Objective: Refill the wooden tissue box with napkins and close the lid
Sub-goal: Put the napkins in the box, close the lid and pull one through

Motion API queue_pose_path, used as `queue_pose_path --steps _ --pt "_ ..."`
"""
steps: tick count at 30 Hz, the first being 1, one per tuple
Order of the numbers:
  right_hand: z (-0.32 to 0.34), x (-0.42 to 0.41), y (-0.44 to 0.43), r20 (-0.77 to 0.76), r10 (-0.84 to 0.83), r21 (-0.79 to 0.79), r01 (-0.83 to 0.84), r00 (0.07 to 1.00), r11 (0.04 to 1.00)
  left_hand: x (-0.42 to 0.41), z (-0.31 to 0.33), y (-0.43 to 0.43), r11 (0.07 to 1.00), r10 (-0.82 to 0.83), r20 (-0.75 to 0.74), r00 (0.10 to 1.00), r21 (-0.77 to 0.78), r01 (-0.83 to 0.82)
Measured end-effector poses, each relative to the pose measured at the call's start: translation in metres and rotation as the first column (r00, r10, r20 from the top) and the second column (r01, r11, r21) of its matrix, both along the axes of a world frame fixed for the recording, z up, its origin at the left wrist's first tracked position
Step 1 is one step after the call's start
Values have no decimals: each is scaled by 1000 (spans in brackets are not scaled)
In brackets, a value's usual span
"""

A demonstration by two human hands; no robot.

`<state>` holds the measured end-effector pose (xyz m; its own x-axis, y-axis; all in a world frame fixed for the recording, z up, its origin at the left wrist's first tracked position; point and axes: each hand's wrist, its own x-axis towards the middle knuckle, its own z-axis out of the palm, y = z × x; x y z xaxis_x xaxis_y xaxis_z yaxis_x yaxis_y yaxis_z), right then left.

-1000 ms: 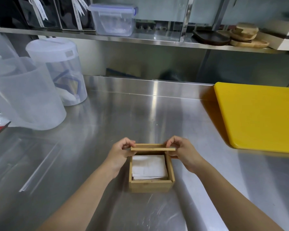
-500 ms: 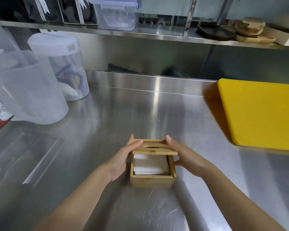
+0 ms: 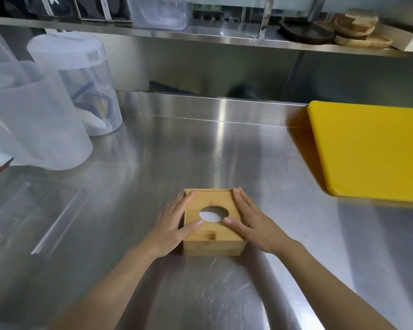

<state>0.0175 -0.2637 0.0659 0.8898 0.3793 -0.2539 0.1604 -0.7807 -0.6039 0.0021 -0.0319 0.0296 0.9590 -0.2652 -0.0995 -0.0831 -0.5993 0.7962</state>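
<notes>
The wooden tissue box (image 3: 212,247) sits on the steel counter in front of me, low in the middle of the head view. Its lid (image 3: 214,198) lies flat on top, with an oval slot showing white napkins (image 3: 211,216) inside. My left hand (image 3: 174,225) rests flat against the box's left side, thumb on the lid. On the right side lies my right hand (image 3: 253,222), fingers straight, thumb touching the lid by the slot. Neither hand grips anything.
A yellow cutting board (image 3: 372,151) lies at the right. Two translucent plastic containers (image 3: 34,120) stand at the left. A steel shelf (image 3: 200,39) above the back holds a plastic tub, dark boxes and wooden plates (image 3: 358,29). A clear flat panel (image 3: 34,215) lies left of the box.
The lid, held upright at the box's far edge a second ago, has come down flat over the napkins. Both hands moved from gripping its ends to lying flat alongside the box.
</notes>
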Motion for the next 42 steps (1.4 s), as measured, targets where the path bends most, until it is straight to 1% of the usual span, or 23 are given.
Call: queue_pose_path --steps 3,4,6,8,10,13,17,20,24,26,27,29,32,34,36,39,42 --pt "0 0 -1 3 -1 -7 1 1000 1000 -1 0 0 1000 9 -3 1000 14 -9" --pt "0 0 -1 4 0 -9 0 1000 1000 0 1 0 999 11 5 1000 44 -11" --pt "1 1 -1 10 1 -15 -1 1000 1000 0 5 -1 983 7 51 999 183 -16" --pt "3 3 -1 28 -10 -26 11 1000 1000 -2 13 -6 933 -10 137 990 357 -40" --pt "5 5 0 75 -23 -49 27 997 998 -6 22 -16 896 -23 211 977 437 -73" --pt "9 5 6 245 47 -112 -20 968 993 -11 25 -30 885 -36 267 963 456 -93" --pt "12 2 15 417 155 -146 -103 896 984 -12 18 -33 842 -64 287 956 530 -103" --pt "16 4 22 473 254 -224 -164 844 961 -10 19 -34 819 -86 286 954 566 -96" --pt "22 6 36 466 337 -390 -153 818 908 -12 18 -34 800 -89 304 948 590 -114" --pt "27 7 45 384 393 -508 -164 835 845 -12 16 -34 800 -88 332 939 586 -132" --pt "29 8 49 303 410 -554 -191 860 810 -12 16 -35 800 -84 339 937 583 -139" --pt "37 11 56 123 428 -666 -246 895 704 -11 14 -34 799 -82 340 937 584 -142" --pt "42 13 71 -36 450 -760 -317 892 567 -12 13 -34 814 -78 345 936 564 -140" --pt "46 15 78 -119 423 -798 -340 898 498 -12 12 -34 836 -63 387 920 523 -163" --pt "49 17 82 -149 397 -819 -338 905 463 -12 11 -34 844 -63 406 912 509 -168" --pt "48 18 86 -155 378 -835 -326 913 444 -11 10 -34 859 -63 374 925 492 -141" --pt "46 18 88 -152 381 -864 -310 912 397 -11 11 -34 862 -56 373 926 486 -144"
